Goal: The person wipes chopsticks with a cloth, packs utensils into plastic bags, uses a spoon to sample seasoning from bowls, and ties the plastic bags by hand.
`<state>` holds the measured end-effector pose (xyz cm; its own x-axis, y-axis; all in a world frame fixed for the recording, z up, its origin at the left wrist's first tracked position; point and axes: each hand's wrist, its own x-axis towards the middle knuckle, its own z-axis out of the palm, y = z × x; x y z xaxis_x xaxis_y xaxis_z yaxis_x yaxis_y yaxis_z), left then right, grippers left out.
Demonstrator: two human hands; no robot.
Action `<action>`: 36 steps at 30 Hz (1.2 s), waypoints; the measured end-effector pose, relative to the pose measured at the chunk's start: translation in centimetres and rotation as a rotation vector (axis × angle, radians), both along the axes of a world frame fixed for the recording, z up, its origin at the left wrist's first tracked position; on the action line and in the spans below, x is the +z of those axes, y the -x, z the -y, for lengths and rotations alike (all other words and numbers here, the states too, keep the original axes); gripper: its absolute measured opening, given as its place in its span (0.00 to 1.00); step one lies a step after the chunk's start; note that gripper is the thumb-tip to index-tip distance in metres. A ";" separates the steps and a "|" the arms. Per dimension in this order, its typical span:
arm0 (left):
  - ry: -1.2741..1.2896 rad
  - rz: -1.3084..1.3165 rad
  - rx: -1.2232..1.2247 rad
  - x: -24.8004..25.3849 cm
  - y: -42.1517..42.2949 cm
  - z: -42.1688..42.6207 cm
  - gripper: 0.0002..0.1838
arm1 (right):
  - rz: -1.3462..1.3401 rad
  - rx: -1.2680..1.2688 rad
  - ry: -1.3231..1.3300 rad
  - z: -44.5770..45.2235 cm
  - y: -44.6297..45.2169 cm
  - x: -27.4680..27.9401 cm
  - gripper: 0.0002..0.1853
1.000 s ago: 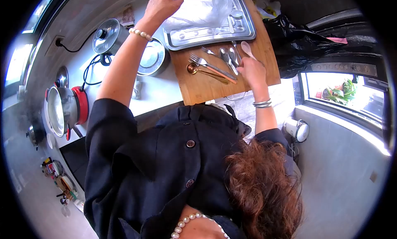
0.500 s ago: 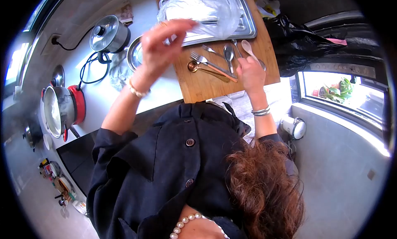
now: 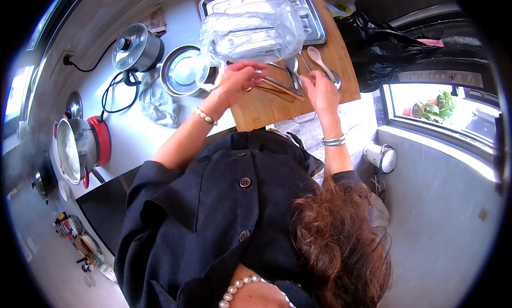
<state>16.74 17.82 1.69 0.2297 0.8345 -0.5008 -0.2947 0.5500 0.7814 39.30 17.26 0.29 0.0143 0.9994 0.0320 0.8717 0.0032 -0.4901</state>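
Upon the wooden board (image 3: 246, 116), toward twelve o'clock of the view, two bare hands work at a loose group of cutlery. The left hand (image 3: 234, 85), with a pearl bracelet (image 3: 205, 116) at its wrist, lies over the near-nine-o'clock end of the group. Its fingers bunch at one end of a fork (image 3: 282, 88), whose long handle extends from them toward four o'clock; blur makes it impossible to tell whether they are clamped on the fork or merely meet it. A gold-coloured utensil (image 3: 280, 94) lies just beside the fork, partly covered. The right hand (image 3: 321, 92), with silver bangles (image 3: 333, 141), has its fingers drawn close together; whether they pinch anything cannot be told. From this hand, a metal spoon (image 3: 292, 64) lies toward ten to eleven o'clock, between the hands, and a pale pink spoon (image 3: 314, 54) lies near twelve o'clock. A clear plastic bag (image 3: 250, 38), resting on a metal tray (image 3: 314, 25), occupies the twelve-o'clock side of the left hand. Between nine and ten o'clock from that hand stand a round steel vessel (image 3: 181, 70) and, farther out, a lidded saucepan (image 3: 140, 52); a red-handled pot (image 3: 88, 142) stands well apart, near eight o'clock.
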 end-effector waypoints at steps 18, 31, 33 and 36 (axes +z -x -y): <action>0.013 0.084 0.026 0.2 1.0 -0.5 0.13 | -0.602 -0.017 0.435 -1.1 -1.0 -3.8 0.17; 0.176 1.036 0.105 -2.5 -5.1 3.7 0.40 | -0.864 -0.002 0.527 5.2 2.8 6.3 0.13; 0.145 1.088 0.097 -2.6 -5.1 3.4 0.38 | -0.857 -0.015 0.515 5.3 2.7 6.5 0.13; 0.249 1.036 0.172 -2.7 -5.0 3.2 0.31 | -0.843 -0.018 0.497 5.4 2.4 6.8 0.12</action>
